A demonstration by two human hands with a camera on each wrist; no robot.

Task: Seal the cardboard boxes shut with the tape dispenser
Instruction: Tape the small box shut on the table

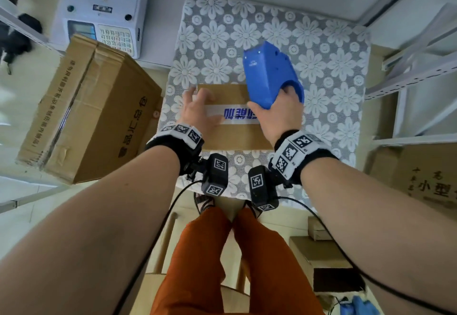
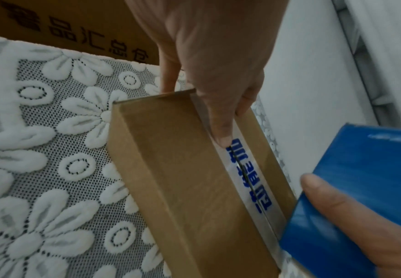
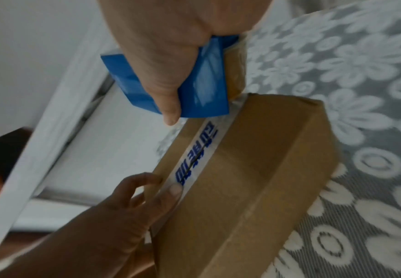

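A small brown cardboard box [image 1: 235,136] lies on the lace-covered table [image 1: 333,67]. A clear tape strip [image 1: 237,114] with blue characters runs along its top seam. My left hand [image 1: 197,109] holds the box's left end, fingers wrapped over the edge and thumb [image 2: 221,131] pressing the tape down. My right hand [image 1: 274,116] grips the blue tape dispenser [image 1: 269,72], whose mouth sits at the box's right end, tilted up and away. In the right wrist view the dispenser [image 3: 204,84] meets the tape [image 3: 194,159] at the box [image 3: 254,169] corner. Its cutter is hidden.
A large printed cardboard box [image 1: 94,116] stands just left of the table. Behind it is a white electronic scale [image 1: 103,10]. White metal shelving [image 1: 408,79] rises on the right, with another carton [image 1: 425,178] below and small boxes [image 1: 319,253] on the floor.
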